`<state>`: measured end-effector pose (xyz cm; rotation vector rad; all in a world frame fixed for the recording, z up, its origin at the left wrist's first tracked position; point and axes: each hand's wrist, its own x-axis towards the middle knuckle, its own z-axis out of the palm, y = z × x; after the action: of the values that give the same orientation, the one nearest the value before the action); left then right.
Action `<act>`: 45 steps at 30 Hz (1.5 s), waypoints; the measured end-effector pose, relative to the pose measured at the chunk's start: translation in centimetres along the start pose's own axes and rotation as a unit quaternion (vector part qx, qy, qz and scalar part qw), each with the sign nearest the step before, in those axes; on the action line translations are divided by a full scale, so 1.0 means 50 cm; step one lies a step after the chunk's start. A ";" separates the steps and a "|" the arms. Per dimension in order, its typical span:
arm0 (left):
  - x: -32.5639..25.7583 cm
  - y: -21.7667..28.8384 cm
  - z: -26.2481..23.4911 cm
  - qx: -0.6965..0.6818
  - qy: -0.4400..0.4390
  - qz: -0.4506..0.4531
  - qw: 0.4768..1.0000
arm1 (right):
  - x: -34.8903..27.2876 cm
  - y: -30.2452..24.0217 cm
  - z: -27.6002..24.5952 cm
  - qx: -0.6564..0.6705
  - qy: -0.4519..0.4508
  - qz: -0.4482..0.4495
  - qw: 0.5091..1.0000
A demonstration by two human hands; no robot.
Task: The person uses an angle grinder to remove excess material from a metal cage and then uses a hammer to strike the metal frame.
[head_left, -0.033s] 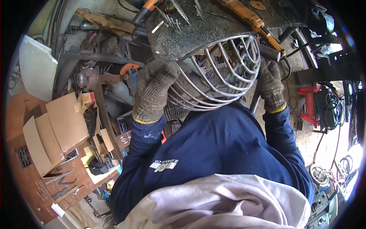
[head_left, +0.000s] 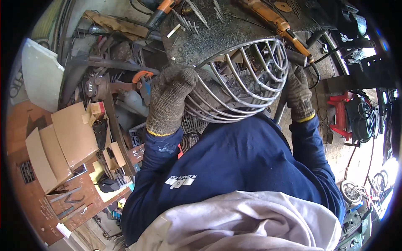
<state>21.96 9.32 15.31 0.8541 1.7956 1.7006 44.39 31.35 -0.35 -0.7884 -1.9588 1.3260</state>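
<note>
A curved, basket-like frame of bent shiny metal rods (head_left: 239, 80) is held between my two gloved hands, in front of my body at the near edge of the bench. My left hand (head_left: 171, 94), in a grey-brown knit glove, is closed round its left end. At the right end, my right hand (head_left: 299, 94), in a matching glove with a yellow cuff edge, grips the frame. Some of its fingers are hidden behind the rods.
The dark, gritty bench top (head_left: 226, 33) carries an orange power tool (head_left: 272, 19), thin metal rods and a white stick (head_left: 173, 30). To the left stand an opened cardboard box (head_left: 69, 136) and piled scrap. A red stool (head_left: 340, 115) is at right.
The metal frame and my right hand have shifted very slightly. Both hands keep their hold.
</note>
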 end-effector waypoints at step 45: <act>0.103 -0.369 -0.060 -0.379 -0.147 -0.199 0.892 | 0.024 -0.114 -0.057 0.312 -0.073 0.253 0.913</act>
<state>14.60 10.91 -2.54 0.3357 0.8848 1.6707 45.15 32.11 6.03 -0.9094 -1.3114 2.2201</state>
